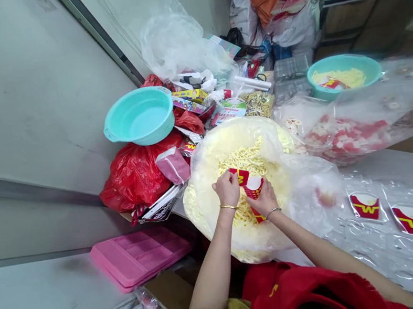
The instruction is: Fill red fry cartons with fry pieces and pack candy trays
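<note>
Both of my hands are over a plastic-lined round tub [202, 176] filled with pale yellow, fry-shaped sticks [245, 157]. My left hand [227, 189] pinches a small red fry carton [241, 176] with a yellow logo. My right hand [265, 199] is closed round a second fry carton [254, 185], its white inside and patterned red side showing. The two cartons are close together; whether they touch is hard to tell. Below my right hand, another red carton [257, 214] lies on the sticks, partly hidden.
Clear trays with red cartons [412, 219] lie at right. A turquoise basin [140, 118] sits on red bags [138, 177] at left; another basin [344, 74] holds pale sticks. Clear bags [350, 134] border the tub. Pink trays [140, 256] lie low at left.
</note>
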### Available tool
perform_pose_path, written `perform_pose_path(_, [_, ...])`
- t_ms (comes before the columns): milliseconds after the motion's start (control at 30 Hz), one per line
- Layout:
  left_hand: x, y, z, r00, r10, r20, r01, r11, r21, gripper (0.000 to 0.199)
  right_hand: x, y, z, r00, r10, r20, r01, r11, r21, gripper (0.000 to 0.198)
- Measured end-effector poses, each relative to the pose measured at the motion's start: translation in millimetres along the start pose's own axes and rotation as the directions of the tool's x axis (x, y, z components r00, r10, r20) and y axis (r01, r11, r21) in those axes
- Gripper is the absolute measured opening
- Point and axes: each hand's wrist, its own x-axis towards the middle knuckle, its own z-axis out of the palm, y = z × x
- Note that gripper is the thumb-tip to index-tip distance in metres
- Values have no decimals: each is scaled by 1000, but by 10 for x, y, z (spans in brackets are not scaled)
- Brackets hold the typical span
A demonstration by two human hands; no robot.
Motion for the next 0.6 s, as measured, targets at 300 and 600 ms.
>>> perform_pose_path(300, [-139, 22, 163, 921, 283, 268, -192, 928, -320, 22, 190, -125, -373, 956, -248, 157, 254, 967, -15, 86])
perform_pose_path(600, [-468, -788, 181, 615, 197, 764, -451, 882, 136, 34, -264, 426, -524, 943, -31, 331, -27, 986, 167, 78])
